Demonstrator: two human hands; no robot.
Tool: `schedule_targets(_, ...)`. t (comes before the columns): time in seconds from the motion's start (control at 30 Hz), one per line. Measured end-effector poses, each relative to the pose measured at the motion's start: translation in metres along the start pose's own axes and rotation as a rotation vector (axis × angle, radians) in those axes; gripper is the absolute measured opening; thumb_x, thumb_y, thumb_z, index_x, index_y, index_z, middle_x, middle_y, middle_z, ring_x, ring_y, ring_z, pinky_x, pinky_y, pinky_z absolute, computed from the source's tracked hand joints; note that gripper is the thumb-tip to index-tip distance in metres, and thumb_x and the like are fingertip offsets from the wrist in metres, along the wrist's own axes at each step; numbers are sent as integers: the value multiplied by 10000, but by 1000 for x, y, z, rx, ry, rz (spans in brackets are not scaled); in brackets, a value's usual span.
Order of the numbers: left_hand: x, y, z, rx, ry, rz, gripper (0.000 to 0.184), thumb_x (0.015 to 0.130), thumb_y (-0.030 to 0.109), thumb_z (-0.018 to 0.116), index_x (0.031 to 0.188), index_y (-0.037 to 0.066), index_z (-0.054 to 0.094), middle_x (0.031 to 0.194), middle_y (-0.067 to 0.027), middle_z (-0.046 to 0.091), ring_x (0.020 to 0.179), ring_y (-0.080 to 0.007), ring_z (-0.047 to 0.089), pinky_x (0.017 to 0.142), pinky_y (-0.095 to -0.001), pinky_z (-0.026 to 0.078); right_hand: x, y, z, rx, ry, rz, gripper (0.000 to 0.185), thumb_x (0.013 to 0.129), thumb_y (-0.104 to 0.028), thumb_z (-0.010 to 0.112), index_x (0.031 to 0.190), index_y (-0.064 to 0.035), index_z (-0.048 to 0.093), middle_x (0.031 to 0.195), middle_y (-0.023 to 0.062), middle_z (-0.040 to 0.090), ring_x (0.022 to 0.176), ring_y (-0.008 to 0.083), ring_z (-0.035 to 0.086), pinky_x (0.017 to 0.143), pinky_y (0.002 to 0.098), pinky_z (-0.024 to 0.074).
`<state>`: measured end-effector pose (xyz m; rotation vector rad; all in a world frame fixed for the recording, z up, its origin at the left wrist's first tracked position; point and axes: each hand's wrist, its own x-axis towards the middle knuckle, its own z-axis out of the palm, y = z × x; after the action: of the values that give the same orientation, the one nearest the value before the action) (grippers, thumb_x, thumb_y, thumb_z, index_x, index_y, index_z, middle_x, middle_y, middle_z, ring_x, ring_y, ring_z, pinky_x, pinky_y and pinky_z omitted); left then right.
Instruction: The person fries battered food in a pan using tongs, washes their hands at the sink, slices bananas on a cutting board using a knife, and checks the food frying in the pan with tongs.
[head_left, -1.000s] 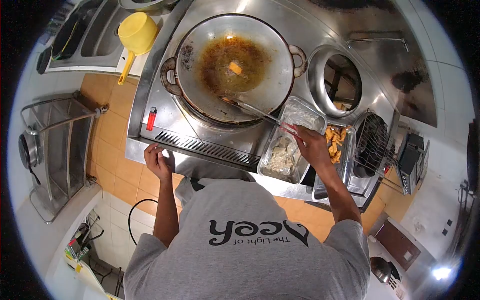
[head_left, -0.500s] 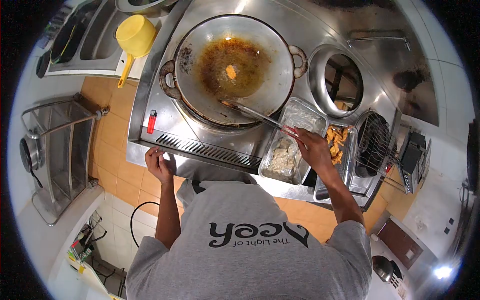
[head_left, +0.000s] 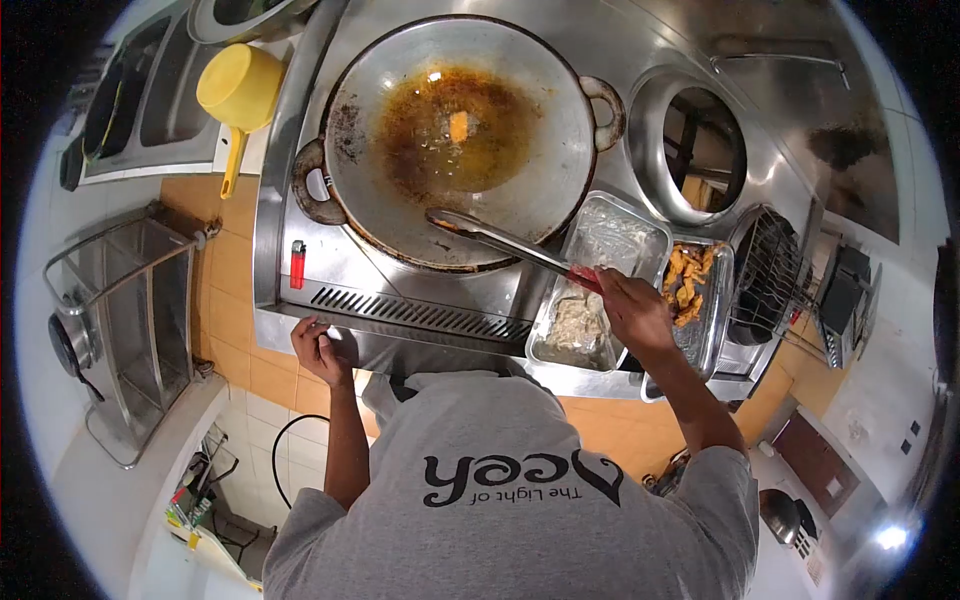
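My right hand point(head_left: 636, 312) is closed on the red handle of metal tongs point(head_left: 510, 243), whose tips rest inside the near rim of a big wok point(head_left: 350, 190). Oil point(head_left: 475, 150) lies in the bottom of the wok, and one orange-brown piece point(head_left: 459, 126) floats in it. Beneath the tongs' handle is a clear tray point(head_left: 625, 225) with pale battered food point(head_left: 578, 325). To its right, another tray point(head_left: 715, 300) holds fried pieces point(head_left: 688, 280). At the counter's front edge my left hand point(head_left: 323, 350) has loosely bent fingers and holds nothing.
A red lighter point(head_left: 298, 265) stands out on the steel counter point(head_left: 360, 270) left of the wok. An uncovered burner ring point(head_left: 655, 150) and a wire grill rack point(head_left: 770, 270) are at the right. A yellow dipper point(head_left: 238, 88) sits by the sink at the upper left.
The view has shifted and come closer to the wok. The tongs' tips have moved slightly left along its near side. The floating piece has drifted a little within the oil.
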<state>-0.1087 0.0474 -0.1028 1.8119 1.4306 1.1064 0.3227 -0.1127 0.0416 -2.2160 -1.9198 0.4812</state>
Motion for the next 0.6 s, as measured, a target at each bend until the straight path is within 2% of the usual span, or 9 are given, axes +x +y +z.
schedule_targets(0.07,0,3,-1,12,-6,-3,311,900,255,480,788,-9,600,1034,-151,554,969,-266,527,866,-394,414,2,0,-4,12,-1,-44,427,742,-9,621,1165,20,568,1055,184,634,849,305,646,762,395,527)
schedule_targets(0.17,-2,-2,1,6,27,-43,342,886,295,494,794,-14,609,990,-197,572,940,-312,545,828,-404,431,0,4,0,-25,-3,-64,446,737,-18,634,1176,17,562,1057,183,634,852,302,648,775,401,530)
schedule_targets(0.27,0,0,2,19,33,-36,349,889,303,492,804,-14,611,982,-195,574,930,-311,545,827,-406,432,2,5,-1,-56,-41,-68,459,730,-20,644,1180,14,559,1076,182,630,870,298,650,784,404,532)
schedule_targets(0.37,-2,-6,1,-18,15,-10,326,910,257,467,802,-17,606,1024,-152,546,983,-261,526,876,-395,414,0,10,4,-65,-39,-69,459,725,-19,646,1175,13,562,1091,181,625,893,293,648,785,398,535)
schedule_targets(0.6,0,2,1,-21,4,-25,285,894,222,474,812,-12,614,1014,-158,551,994,-271,524,886,-401,413,5,8,-3,-85,-72,-75,464,729,-22,639,1184,5,553,1080,170,632,867,287,655,765,378,544)
